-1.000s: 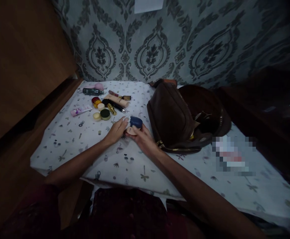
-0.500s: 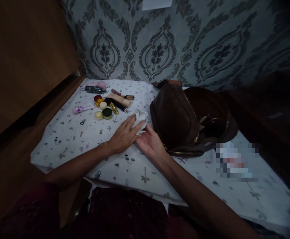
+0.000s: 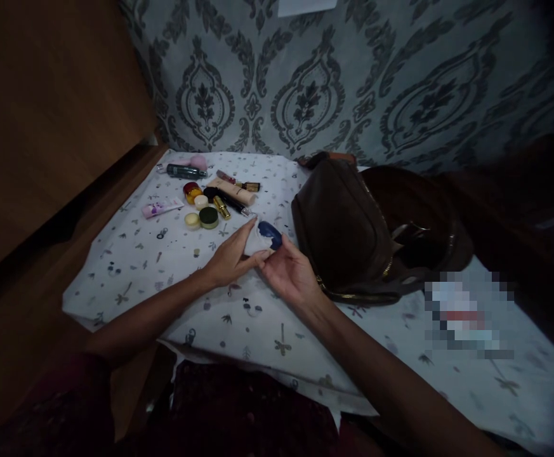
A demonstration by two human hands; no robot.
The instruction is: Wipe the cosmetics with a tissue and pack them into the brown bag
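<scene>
Between both hands is a small dark blue rounded item (image 3: 269,235), its exact kind unclear, partly wrapped in a white cloth or tissue (image 3: 254,242). My left hand (image 3: 231,255) is closed on the white wrap, thumb along its near side. From the right, my right hand (image 3: 292,270) grips the blue item's edge with its fingers, palm turned up. Just beyond the hands lie a beige tube (image 3: 231,190), a gold lipstick (image 3: 221,207), a dark green-lidded jar (image 3: 209,218) and a slim black item with a clear tip (image 3: 233,203).
An unzipped brown leather bag (image 3: 341,222) stands right of my hands. Farther left lie a pale tube (image 3: 161,207), a dark bottle (image 3: 186,171) and a red-lidded jar (image 3: 193,192). The patterned cloth (image 3: 162,279) covers the table; a blurred-out item (image 3: 467,314) lies at right.
The blue item has come into view as the white wrap shifted to the left with my left hand. My right hand stays beside it. The view has moved slightly.
</scene>
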